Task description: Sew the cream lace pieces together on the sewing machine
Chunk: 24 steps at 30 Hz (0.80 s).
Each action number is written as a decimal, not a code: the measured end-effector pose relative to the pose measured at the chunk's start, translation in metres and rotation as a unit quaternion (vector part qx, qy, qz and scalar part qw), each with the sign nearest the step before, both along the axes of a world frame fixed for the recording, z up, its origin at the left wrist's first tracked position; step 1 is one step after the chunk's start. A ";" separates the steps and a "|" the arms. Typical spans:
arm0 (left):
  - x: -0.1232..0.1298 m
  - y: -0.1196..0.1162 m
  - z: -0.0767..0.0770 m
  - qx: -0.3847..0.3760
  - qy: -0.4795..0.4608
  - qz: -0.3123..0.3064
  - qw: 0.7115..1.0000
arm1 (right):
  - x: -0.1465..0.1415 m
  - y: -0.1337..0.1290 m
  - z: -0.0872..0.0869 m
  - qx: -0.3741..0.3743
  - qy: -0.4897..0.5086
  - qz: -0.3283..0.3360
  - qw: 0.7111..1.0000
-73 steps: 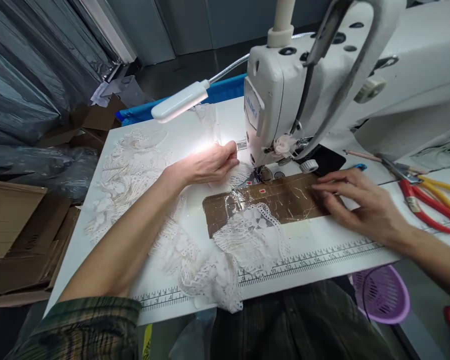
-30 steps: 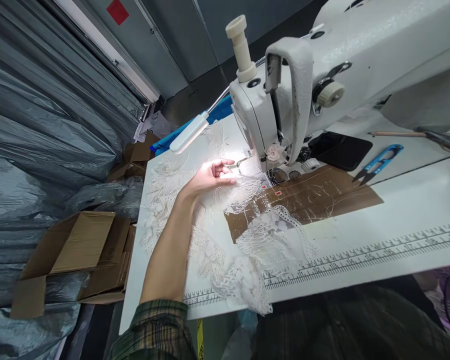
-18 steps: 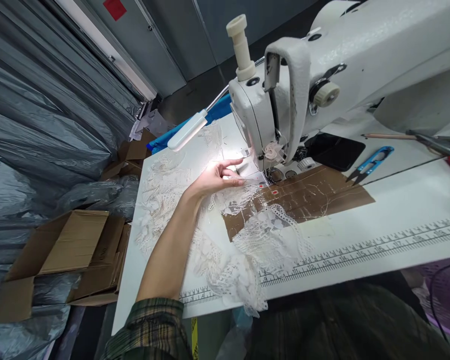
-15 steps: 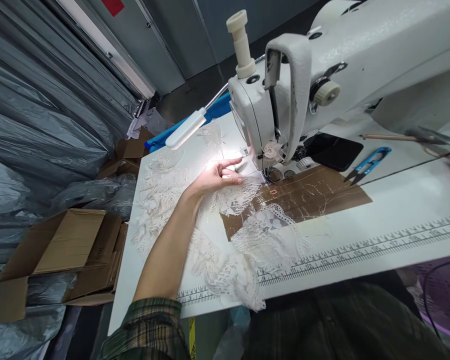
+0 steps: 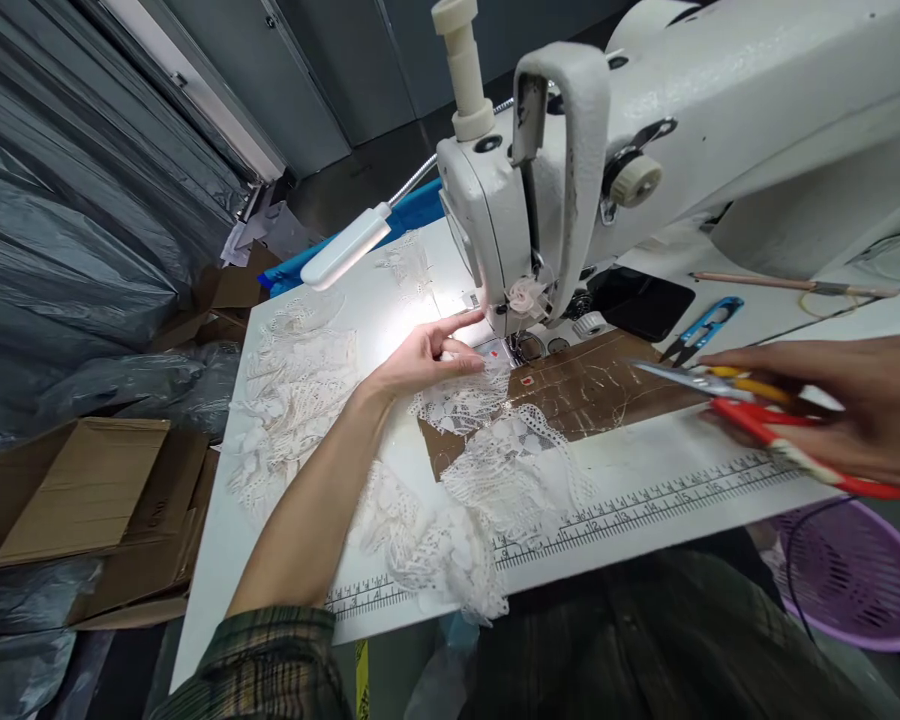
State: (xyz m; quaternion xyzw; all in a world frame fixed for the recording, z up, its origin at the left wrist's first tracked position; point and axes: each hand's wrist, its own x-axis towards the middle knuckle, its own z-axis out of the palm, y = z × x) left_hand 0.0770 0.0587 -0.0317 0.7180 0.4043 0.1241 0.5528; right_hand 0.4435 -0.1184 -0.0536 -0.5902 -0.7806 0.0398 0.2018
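Note:
My left hand (image 5: 439, 355) is beside the needle of the sewing machine (image 5: 487, 215), its index finger stretched toward the machine. Its thumb and curled fingers grip white lace fabric (image 5: 465, 400), part of which lies by the presser foot (image 5: 511, 350). More gathered lace spreads over the table to the left and toward the front edge. At the right, my right hand (image 5: 870, 400), slightly blurred, is closed around scissors (image 5: 757, 415) with red and yellow handles. Their blades point left, over the edge of a brown sheet (image 5: 607, 385).
Blue thread snips (image 5: 703, 330), a black phone (image 5: 641, 303) and a wooden stick (image 5: 787, 285) lie under the machine arm. A lamp (image 5: 345, 248) hangs over the table's left part. A measuring tape strip (image 5: 645, 515) runs along the front edge. Below right stands a purple basket (image 5: 862, 580); cardboard boxes (image 5: 82, 490) are left.
My right hand has come in from the right edge, bringing the scissors left and down toward the lace. My left hand stays at the lace by the needle. The view has shifted slightly right.

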 end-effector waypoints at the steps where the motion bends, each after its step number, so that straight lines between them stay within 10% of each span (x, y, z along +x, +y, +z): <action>1: 0.003 -0.003 0.000 -0.005 0.000 -0.021 1.000 | -0.017 0.011 0.003 -0.006 -0.028 0.021 0.999; 8: 0.012 -0.011 -0.009 -0.026 -0.039 -0.035 0.998 | -0.090 0.064 0.019 -0.044 -0.191 0.093 0.976; 24: 0.007 -0.001 -0.021 -0.037 -0.101 -0.024 0.994 | -0.111 0.089 0.026 -0.043 -0.223 0.128 0.965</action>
